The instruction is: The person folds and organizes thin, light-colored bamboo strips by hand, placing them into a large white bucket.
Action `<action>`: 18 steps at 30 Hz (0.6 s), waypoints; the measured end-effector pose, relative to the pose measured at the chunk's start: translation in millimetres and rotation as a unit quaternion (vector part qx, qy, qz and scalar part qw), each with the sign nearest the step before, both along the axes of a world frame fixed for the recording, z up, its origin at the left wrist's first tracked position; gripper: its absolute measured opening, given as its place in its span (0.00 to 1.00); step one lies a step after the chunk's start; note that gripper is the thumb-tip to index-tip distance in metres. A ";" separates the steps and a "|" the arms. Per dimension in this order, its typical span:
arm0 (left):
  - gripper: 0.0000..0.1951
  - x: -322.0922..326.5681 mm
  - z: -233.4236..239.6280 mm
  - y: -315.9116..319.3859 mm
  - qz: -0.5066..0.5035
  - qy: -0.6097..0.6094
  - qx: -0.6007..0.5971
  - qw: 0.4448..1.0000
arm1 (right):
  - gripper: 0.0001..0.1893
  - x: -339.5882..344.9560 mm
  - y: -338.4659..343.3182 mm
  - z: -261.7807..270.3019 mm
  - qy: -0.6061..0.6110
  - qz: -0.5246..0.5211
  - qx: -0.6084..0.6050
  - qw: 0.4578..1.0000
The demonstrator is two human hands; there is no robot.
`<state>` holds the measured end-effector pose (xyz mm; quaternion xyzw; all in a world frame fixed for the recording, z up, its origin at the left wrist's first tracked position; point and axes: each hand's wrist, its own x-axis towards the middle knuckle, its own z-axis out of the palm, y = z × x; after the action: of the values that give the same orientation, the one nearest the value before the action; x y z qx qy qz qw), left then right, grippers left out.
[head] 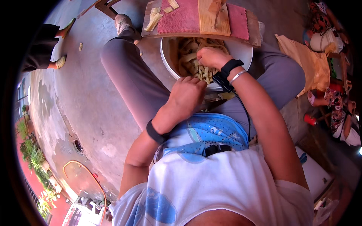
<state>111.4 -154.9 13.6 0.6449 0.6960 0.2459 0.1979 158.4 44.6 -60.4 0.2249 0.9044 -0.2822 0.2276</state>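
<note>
A round metal basin (169,63) stands between my knees with pale yellowish strips (186,58) and short chopped pieces (205,74) inside. My right hand (212,58) is over the strips, fingers curled inward; whether a strip is between them cannot be told. At the basin's near rim is my left hand (188,94), back upward, its fingertips bent down and hidden. Across the basin's far side lies a wooden board (254,31) covered by a pink cloth (181,18). On the cloth rests a wooden block (213,24) with an upright piece fixed to it.
Pale strips (154,21) lie on the board's left end. A yellowish sack (305,62) is beyond my right knee. A person's legs (42,46) stand at left; people sit at right. A red can (310,119), a hose (97,183) and a drain (78,146) are on the floor.
</note>
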 end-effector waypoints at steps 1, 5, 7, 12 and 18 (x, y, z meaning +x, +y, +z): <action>0.06 -5.1 15.2 -6.5 0.005 -0.052 -0.011 0.999 | 0.13 -5.1 8.5 -16.8 -0.026 -0.021 -0.006 0.999; 0.09 -24.9 53.2 -49.4 0.019 -0.189 -0.053 0.980 | 0.17 -7.9 29.8 -52.9 0.013 -0.091 0.097 0.991; 0.09 -28.9 67.1 -63.7 0.042 -0.216 -0.067 0.973 | 0.20 -7.0 42.4 -68.5 -0.003 -0.094 0.056 0.994; 0.11 -23.5 52.8 -59.5 0.124 -0.411 -0.083 0.899 | 0.19 -12.6 30.6 -50.4 -0.047 -0.034 0.042 0.997; 0.15 -18.0 5.4 -10.4 0.297 -0.649 -0.073 0.696 | 0.09 42.9 -40.6 70.9 0.220 -0.114 -0.204 0.947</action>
<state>93.5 -165.3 18.9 0.0678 0.5660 0.5976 0.5638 201.3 4.0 10.5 0.2073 0.8234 -0.5274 0.0305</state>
